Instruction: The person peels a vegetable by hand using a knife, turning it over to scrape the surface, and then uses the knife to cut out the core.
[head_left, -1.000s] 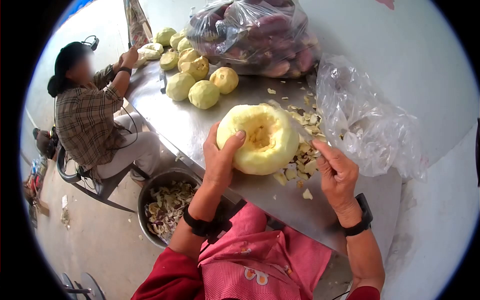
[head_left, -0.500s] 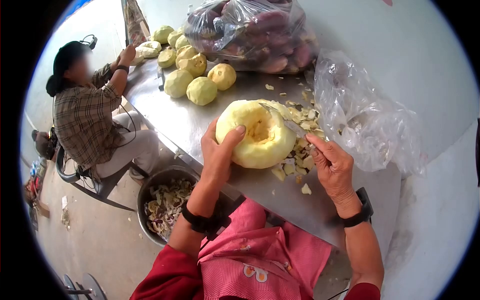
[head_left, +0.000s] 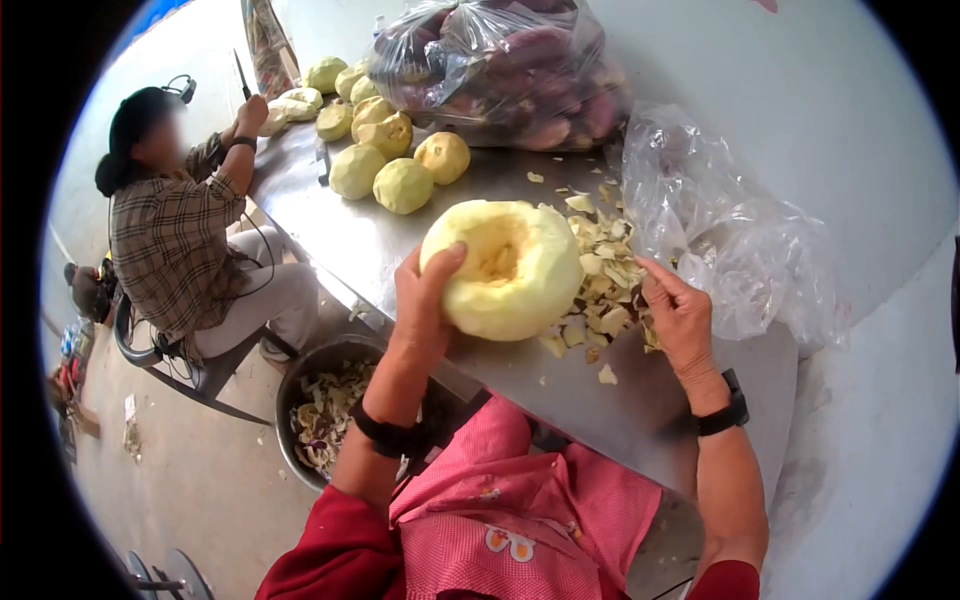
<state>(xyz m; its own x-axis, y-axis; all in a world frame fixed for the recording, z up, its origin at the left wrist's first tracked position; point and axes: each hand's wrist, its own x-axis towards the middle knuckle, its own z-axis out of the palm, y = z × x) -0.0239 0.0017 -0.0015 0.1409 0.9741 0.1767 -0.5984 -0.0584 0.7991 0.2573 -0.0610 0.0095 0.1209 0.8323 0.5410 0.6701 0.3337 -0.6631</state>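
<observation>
My left hand (head_left: pixel 425 295) is wrapped round the side of a large peeled round vegetable (head_left: pixel 550 285), its thumb on top near the rim. The vegetable is pale yellow, with a rough hollow in its upper face turned towards me. To the right of it, apart from it, my right hand (head_left: pixel 682 315) is closed in a pinch above the cut scraps. It grips a small knife, whose blade is hard to make out now against the pale pieces (head_left: pixel 605 260) on the table.
Several peeled round vegetables (head_left: pixel 403 186) stand at the far left of the metal table (head_left: pixel 480 375). Behind are a bag of purple vegetables (head_left: pixel 500 85) and a crumpled clear bag (head_left: pixel 740 240). A bowl of peelings (head_left: pixel 300 455) sits below. A seated person (head_left: pixel 180 240) holds a knife.
My right hand has drawn the knife away from the vegetable, to the right and down. My left hand has shifted slightly left with the vegetable. The other person's knife now points up.
</observation>
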